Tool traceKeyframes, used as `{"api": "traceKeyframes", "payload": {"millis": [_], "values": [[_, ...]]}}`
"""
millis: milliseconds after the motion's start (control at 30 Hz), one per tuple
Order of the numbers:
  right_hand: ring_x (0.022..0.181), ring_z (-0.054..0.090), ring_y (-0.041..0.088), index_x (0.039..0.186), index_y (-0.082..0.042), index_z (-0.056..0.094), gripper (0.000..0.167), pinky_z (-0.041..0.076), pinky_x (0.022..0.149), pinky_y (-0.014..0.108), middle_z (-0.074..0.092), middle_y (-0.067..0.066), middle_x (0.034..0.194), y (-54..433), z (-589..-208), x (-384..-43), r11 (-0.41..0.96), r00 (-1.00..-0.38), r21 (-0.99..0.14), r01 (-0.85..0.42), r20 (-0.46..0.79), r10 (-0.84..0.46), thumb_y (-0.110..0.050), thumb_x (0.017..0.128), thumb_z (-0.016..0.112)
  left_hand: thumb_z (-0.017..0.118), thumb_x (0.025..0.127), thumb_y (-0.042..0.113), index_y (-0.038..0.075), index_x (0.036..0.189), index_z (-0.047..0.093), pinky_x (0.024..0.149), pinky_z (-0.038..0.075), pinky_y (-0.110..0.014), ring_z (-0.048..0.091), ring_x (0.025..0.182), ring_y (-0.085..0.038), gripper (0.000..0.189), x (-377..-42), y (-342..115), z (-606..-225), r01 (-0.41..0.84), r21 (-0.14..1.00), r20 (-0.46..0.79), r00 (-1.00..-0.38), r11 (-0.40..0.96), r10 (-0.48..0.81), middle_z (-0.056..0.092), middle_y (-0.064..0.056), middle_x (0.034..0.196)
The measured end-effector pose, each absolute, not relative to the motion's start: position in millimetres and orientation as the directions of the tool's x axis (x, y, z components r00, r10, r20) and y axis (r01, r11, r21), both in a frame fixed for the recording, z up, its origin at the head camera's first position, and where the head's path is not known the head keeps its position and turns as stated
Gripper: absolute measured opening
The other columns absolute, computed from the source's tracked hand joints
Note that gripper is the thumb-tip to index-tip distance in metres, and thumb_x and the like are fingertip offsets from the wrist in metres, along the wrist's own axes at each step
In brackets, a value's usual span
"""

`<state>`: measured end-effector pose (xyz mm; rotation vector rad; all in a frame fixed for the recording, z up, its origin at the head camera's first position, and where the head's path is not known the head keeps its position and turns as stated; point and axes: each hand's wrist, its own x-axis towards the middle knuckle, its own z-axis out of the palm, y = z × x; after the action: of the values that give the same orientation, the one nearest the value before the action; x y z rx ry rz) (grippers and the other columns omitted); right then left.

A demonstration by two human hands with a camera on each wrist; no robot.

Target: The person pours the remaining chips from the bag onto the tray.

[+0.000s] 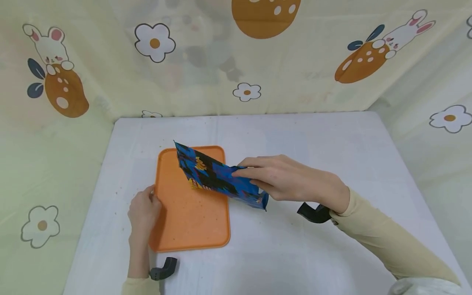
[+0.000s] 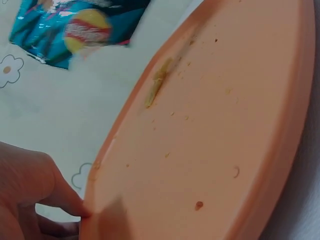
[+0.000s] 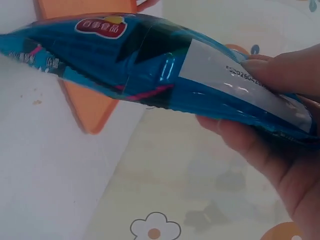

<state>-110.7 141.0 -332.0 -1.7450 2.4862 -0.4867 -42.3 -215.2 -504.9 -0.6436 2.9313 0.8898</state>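
Observation:
My right hand [image 1: 287,178] grips a blue and dark snack bag [image 1: 217,176] near its right end, thumb on one side and fingers on the other. The bag is held tilted over the right part of an orange tray [image 1: 195,221], its far left end higher. At the tray's left rim, my left hand [image 1: 145,211] pinches the edge between thumb and fingers. In the left wrist view, a yellowish stick-shaped snack piece [image 2: 158,82] lies inside the tray by the rim, with crumbs around it. A pale printed panel on the bag [image 3: 205,70] shows under my right thumb.
The tray lies on a white table [image 1: 295,254] dotted with small crumbs. A patterned curtain [image 1: 206,73] with rabbits and flowers rises behind the table and along its sides. Black wrist-camera mounts [image 1: 314,213] stick out from both wrists.

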Motion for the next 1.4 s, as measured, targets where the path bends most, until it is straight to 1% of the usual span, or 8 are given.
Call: {"api": "traceKeyframes", "payload": {"millis": [233, 333, 567, 700, 833, 1033, 1233, 1400], "values": [[0.104, 0.067, 0.017, 0.132, -0.004, 0.067, 0.04, 0.056, 0.075, 0.027, 0.067, 0.007, 0.125, 142.4, -331.7, -112.2, 0.297, -0.346, -0.272, -0.915, 0.153, -0.926, 0.005, 0.093, 0.066, 0.044, 0.1, 0.004, -0.006, 0.14, 0.058, 0.067, 0.044, -0.042, 0.055, 0.08, -0.034, 0.043, -43.6, -215.1, -507.0, -0.404, 0.525, -0.142, -0.909, 0.749, -0.392, 0.066, -0.031, 0.11], [0.096, 0.066, 0.014, 0.132, -0.004, 0.068, 0.04, 0.054, 0.071, 0.024, 0.067, 0.006, 0.123, 143.0, -331.6, -113.2, 0.304, -0.355, -0.283, -0.91, 0.149, -0.923, 0.005, 0.093, 0.066, 0.044, 0.1, 0.005, -0.006, 0.14, 0.057, 0.067, 0.044, -0.042, 0.055, 0.08, -0.034, 0.044, -43.9, -215.8, -508.3, -0.409, 0.527, -0.152, -0.908, 0.745, -0.391, 0.066, -0.031, 0.111], [0.096, 0.066, 0.014, 0.133, -0.005, 0.068, 0.04, 0.054, 0.072, 0.025, 0.067, 0.006, 0.122, 142.3, -330.3, -114.0, 0.305, -0.354, -0.284, -0.909, 0.139, -0.925, 0.004, 0.094, 0.066, 0.045, 0.099, 0.003, -0.006, 0.139, 0.059, 0.063, 0.042, -0.04, 0.054, 0.077, -0.032, 0.044, -44.3, -215.5, -508.2, -0.399, 0.534, -0.133, -0.91, 0.746, -0.392, 0.067, -0.031, 0.11], [0.089, 0.064, 0.012, 0.132, -0.005, 0.068, 0.039, 0.053, 0.069, 0.024, 0.067, 0.006, 0.118, 143.0, -331.0, -113.9, 0.317, -0.369, -0.296, -0.901, 0.14, -0.919, 0.003, 0.094, 0.067, 0.044, 0.1, 0.004, -0.005, 0.141, 0.057, 0.067, 0.042, -0.04, 0.055, 0.082, -0.033, 0.044, -44.8, -214.3, -507.7, -0.415, 0.537, -0.156, -0.904, 0.734, -0.397, 0.067, -0.03, 0.113], [0.088, 0.063, 0.012, 0.132, -0.005, 0.068, 0.039, 0.052, 0.068, 0.024, 0.066, 0.006, 0.117, 144.0, -332.6, -113.9, 0.318, -0.372, -0.293, -0.901, 0.15, -0.916, 0.003, 0.094, 0.067, 0.044, 0.101, 0.004, -0.005, 0.142, 0.056, 0.07, 0.043, -0.042, 0.055, 0.084, -0.034, 0.044, -44.7, -214.3, -507.8, -0.422, 0.536, -0.167, -0.902, 0.731, -0.399, 0.066, -0.029, 0.114], [0.083, 0.06, 0.011, 0.132, -0.003, 0.067, 0.038, 0.051, 0.067, 0.024, 0.066, 0.007, 0.117, 144.4, -333.0, -113.7, 0.33, -0.383, -0.285, -0.9, 0.155, -0.911, 0.003, 0.095, 0.067, 0.044, 0.101, 0.004, -0.005, 0.142, 0.056, 0.071, 0.043, -0.041, 0.055, 0.085, -0.034, 0.044, -44.4, -214.6, -507.5, -0.424, 0.538, -0.17, -0.901, 0.728, -0.399, 0.066, -0.029, 0.113], [0.092, 0.065, 0.013, 0.132, -0.004, 0.067, 0.038, 0.055, 0.073, 0.026, 0.067, 0.006, 0.119, 143.4, -334.3, -113.2, 0.343, -0.391, -0.294, -0.892, 0.126, -0.912, 0.002, 0.095, 0.067, 0.044, 0.1, 0.003, -0.005, 0.141, 0.057, 0.064, 0.041, -0.038, 0.055, 0.079, -0.032, 0.044, -43.6, -215.3, -508.1, -0.416, 0.543, -0.161, -0.904, 0.729, -0.396, 0.067, -0.028, 0.108], [0.096, 0.066, 0.014, 0.132, -0.005, 0.067, 0.038, 0.056, 0.076, 0.027, 0.067, 0.005, 0.12, 142.6, -335.5, -112.3, 0.341, -0.39, -0.296, -0.892, 0.124, -0.913, 0.002, 0.095, 0.066, 0.044, 0.1, 0.004, -0.005, 0.142, 0.056, 0.065, 0.04, -0.037, 0.055, 0.08, -0.031, 0.044, -43.0, -215.6, -507.7, -0.417, 0.544, -0.168, -0.904, 0.728, -0.392, 0.066, -0.027, 0.107]]}}
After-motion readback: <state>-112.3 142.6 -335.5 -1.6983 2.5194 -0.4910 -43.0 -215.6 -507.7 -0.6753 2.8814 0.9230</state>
